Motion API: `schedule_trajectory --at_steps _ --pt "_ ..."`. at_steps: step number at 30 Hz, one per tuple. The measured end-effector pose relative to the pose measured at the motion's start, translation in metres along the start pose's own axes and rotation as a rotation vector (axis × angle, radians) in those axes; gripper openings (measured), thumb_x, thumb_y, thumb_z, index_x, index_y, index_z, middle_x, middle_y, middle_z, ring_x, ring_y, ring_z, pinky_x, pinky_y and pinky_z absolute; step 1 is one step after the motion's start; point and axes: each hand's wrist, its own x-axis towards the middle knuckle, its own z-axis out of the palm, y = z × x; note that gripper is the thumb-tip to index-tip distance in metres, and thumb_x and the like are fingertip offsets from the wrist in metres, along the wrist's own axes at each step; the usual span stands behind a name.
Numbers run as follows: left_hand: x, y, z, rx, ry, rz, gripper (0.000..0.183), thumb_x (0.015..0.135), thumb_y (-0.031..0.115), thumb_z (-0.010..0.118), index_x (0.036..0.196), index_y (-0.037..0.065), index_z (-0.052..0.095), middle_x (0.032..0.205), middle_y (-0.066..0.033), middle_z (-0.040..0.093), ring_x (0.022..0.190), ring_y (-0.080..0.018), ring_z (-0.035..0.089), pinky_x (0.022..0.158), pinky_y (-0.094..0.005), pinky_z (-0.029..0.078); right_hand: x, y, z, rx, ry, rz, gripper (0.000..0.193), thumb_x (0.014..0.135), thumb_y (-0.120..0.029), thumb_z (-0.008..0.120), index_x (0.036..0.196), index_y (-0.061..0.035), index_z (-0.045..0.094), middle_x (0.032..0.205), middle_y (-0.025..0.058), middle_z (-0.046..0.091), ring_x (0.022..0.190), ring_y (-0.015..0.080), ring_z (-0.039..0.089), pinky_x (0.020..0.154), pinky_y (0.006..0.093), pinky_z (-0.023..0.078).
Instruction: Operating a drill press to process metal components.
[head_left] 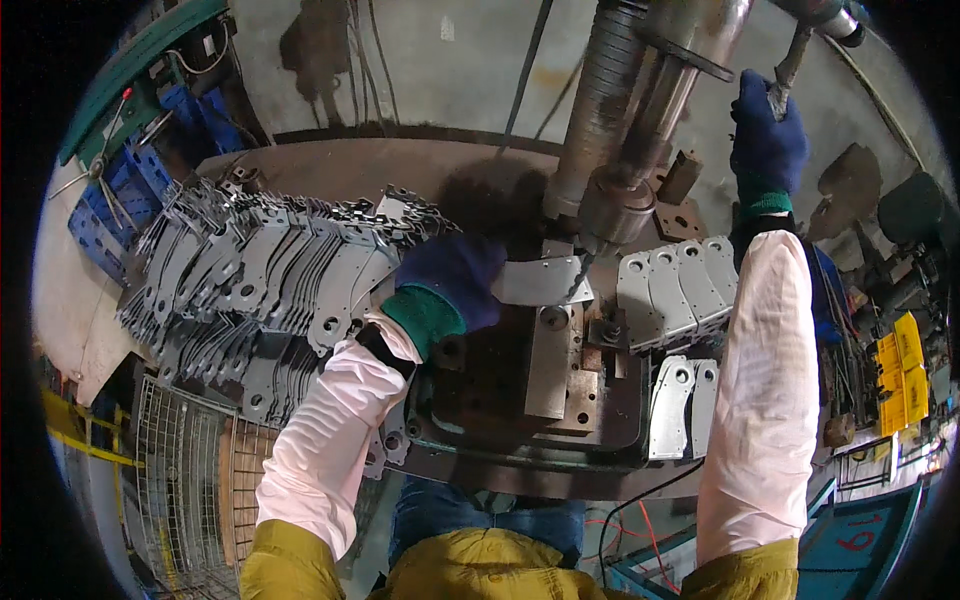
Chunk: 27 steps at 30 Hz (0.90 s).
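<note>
My left hand point(455, 280), in a blue glove with a green cuff, is closed on the left end of a flat, curved metal plate point(540, 282). The plate's right end lies at the metal fixture point(550, 372), below the drill chuck point(614, 212) of a drill press. A thin drill bit point(583, 270) comes down at that end; whether it touches the metal I cannot tell. Up at the far right, my gloved right hand point(768, 140) is wrapped round the feed handle point(792, 70) of the press.
Many similar metal plates point(270, 265) are piled in rows on the left of the worktable point(400, 160). More plates point(675, 290) lie in stacks right of the fixture. The press column point(590, 110) rises behind. A wire basket point(180, 470) and yellow bins point(900, 375) flank the table.
</note>
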Motion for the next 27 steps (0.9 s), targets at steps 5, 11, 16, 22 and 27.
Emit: schedule_trajectory --at_steps 5,11,16,22,27 --pt "0.003 -0.006 0.006 -0.022 0.004 0.039 0.033 0.070 0.027 0.069 0.101 0.015 0.068 0.104 -0.0113 0.071 0.099 -0.0350 0.069 0.084 -0.0473 0.057 0.000 0.006 0.000 0.037 -0.015 -0.085 0.046 0.088 -0.052 0.068 0.097 -0.0065 0.072 0.077 0.0020 0.068 0.067 0.0112 0.062 0.063 0.0305 0.051" --pt "0.003 -0.009 0.012 -0.019 0.016 0.055 0.036 0.071 0.027 0.068 0.105 0.015 0.067 0.107 -0.0118 0.070 0.101 -0.0346 0.068 0.085 -0.0473 0.056 0.004 0.013 0.000 -0.128 0.002 -0.319 0.047 0.087 -0.053 0.069 0.099 -0.0084 0.073 0.078 0.0023 0.069 0.068 0.0119 0.064 0.064 0.0308 0.051" --pt "-0.001 -0.020 0.029 -0.165 0.243 0.111 0.041 0.060 0.030 0.074 0.097 0.015 0.066 0.088 -0.0099 0.065 0.086 -0.0348 0.065 0.073 -0.0452 0.054 0.001 0.002 0.002 -0.123 -0.017 -0.152 0.042 0.088 -0.049 0.068 0.099 -0.0095 0.074 0.080 0.0036 0.070 0.071 0.0146 0.067 0.066 0.0323 0.052" --pt "0.002 -0.007 0.009 -0.002 0.021 0.046 0.043 0.063 0.031 0.074 0.102 0.015 0.065 0.095 -0.0124 0.067 0.093 -0.0352 0.067 0.078 -0.0473 0.056 0.002 -0.003 0.003 -0.077 0.044 0.016 0.036 0.091 -0.043 0.067 0.099 -0.0086 0.073 0.081 0.0069 0.070 0.078 0.0196 0.069 0.066 0.0364 0.053" --pt "0.003 0.000 0.005 0.032 0.030 0.076 0.042 0.065 0.027 0.073 0.104 0.012 0.064 0.096 -0.0144 0.068 0.093 -0.0378 0.067 0.080 -0.0485 0.056 0.006 0.020 -0.007 -0.444 -0.018 -0.382 0.035 0.089 -0.041 0.071 0.101 -0.0081 0.072 0.078 0.0070 0.068 0.075 0.0203 0.068 0.061 0.0344 0.050"
